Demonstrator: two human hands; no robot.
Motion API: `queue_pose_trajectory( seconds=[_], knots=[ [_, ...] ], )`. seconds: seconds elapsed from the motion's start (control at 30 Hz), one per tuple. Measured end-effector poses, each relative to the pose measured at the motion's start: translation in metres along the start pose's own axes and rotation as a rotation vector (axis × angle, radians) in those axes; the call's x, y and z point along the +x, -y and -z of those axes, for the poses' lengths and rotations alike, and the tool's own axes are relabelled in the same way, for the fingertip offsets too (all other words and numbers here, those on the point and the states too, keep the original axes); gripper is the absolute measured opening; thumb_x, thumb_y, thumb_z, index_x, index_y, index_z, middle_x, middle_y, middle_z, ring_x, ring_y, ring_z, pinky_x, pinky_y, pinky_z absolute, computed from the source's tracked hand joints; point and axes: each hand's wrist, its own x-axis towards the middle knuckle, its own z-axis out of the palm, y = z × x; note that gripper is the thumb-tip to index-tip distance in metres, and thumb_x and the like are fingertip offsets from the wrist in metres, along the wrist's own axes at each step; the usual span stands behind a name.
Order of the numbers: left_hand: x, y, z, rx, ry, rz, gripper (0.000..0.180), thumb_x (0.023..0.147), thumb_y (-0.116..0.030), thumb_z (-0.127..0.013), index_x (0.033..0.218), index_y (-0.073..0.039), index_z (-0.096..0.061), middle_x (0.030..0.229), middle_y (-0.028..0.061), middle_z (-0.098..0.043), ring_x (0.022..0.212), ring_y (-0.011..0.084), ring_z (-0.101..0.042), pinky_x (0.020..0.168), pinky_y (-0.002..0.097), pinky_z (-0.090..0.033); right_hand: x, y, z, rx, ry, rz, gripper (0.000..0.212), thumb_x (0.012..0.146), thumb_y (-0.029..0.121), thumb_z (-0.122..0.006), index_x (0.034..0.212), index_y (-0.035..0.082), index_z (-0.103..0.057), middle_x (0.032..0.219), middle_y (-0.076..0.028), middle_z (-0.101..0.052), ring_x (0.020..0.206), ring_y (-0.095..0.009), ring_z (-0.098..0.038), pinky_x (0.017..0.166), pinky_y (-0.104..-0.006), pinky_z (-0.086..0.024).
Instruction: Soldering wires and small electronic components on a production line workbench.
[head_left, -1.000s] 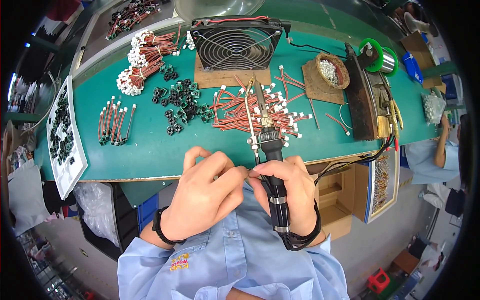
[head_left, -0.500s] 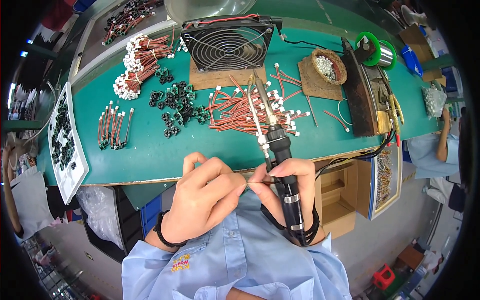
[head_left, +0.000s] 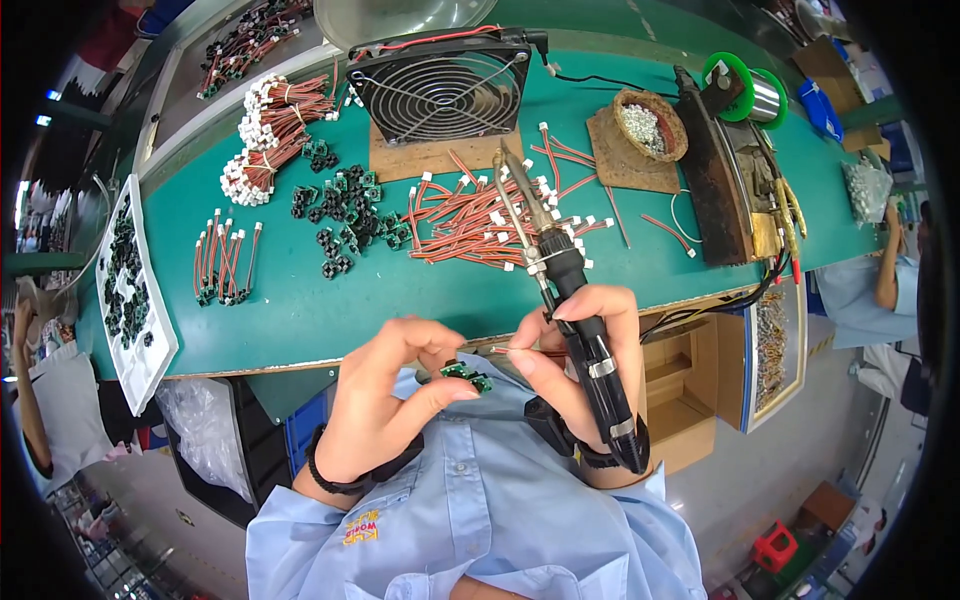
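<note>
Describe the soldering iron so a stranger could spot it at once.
Find the black fan on the green table. Lower in view, the right hand holds the soldering iron, its tip toward the fan. Unlike the thin red wires behind it, it has a thick black handle.

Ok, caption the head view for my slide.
Left hand holding green circuit-board piece, right hand a soldering iron and wire.
</note>
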Motion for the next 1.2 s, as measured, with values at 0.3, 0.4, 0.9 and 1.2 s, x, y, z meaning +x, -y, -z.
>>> queue_pose_trajectory(
  seconds=[0.3,0.4,0.9,1.2],
  knots=[
    [0.004,-0.001,0.006,-0.19,0.066,-0.065,0.023,0.081,-0.012,-0.062,0.097,0.004,-0.058,0.087,0.0098,-0.056,0.077,0.0153,-0.053,0.069,0.0258,-0.042,-0.002,0.002,-0.006,0.169,-0.005,-0.064,0.042,0.074,-0.007,-0.064,0.104,0.007,-0.037,0.087,-0.008,-0.055,0.081,-0.012,-0.059,0.07,-0.0257,-0.05],
    [0.004,-0.002,0.005,-0.241,0.064,-0.025,0.026,0.082,-0.013,-0.06,0.102,0.004,-0.057,0.086,0.0098,-0.055,0.077,0.0157,-0.053,0.069,0.0265,-0.042,-0.002,0.003,-0.01,0.14,-0.019,-0.043,0.043,0.074,-0.008,-0.063,0.104,0.007,-0.037,0.086,-0.008,-0.055,0.08,-0.012,-0.059,0.069,-0.0253,-0.05],
    [0.011,0.025,0.011,-0.944,0.373,0.185,0.023,0.086,-0.013,-0.057,0.103,0.002,-0.051,0.1,0.0095,-0.057,0.094,0.0162,-0.054,0.082,0.0292,-0.042,0.0,0.01,-0.024,-0.103,0.02,0.199,0.043,0.067,-0.008,-0.068,0.1,0.004,-0.042,0.082,-0.01,-0.058,0.07,-0.014,-0.061,0.062,-0.0252,-0.049],
    [0.011,0.022,0.009,-0.885,0.342,0.157,0.022,0.088,-0.014,-0.055,0.103,0.001,-0.051,0.1,0.0102,-0.057,0.093,0.0159,-0.053,0.082,0.0303,-0.041,0.001,0.01,-0.026,-0.154,-0.062,0.268,0.039,0.061,-0.007,-0.071,0.095,0.003,-0.052,0.081,-0.007,-0.061,0.067,-0.017,-0.061,0.06,-0.0259,-0.047]
  ],
)
